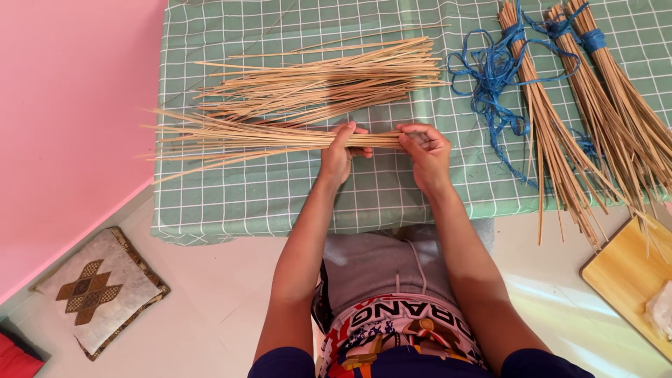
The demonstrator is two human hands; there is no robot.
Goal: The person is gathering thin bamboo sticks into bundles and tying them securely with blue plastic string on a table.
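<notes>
Your forearms: both reach up from your lap to the table edge, elbows apart, wrists close together.
Held bundle: a thin sheaf of pale sticks (pixel 252 140) lies crosswise in front of you, fanning out to your left; its gathered end sits between your two hands.
Your left hand (pixel 339 155): closed round the sheaf from below, thumb over the top, with the long fanned part running out past its left side.
Your right hand (pixel 425 152): fingers pinched shut on the sheaf's gathered end, just beside your left hand.
Loose pile (pixel 329 80): more sticks lie just behind the held sheaf, unbound.
Blue string (pixel 493 84): tangled on the cloth to your right.
Tied bundles (pixel 595 112): bound with blue cord, lying farther right.
Tablecloth (pixel 266 203): green with a white grid.
Wooden board (pixel 623 273): on the floor at right.
Cushion (pixel 94 290): on the floor at left.
</notes>
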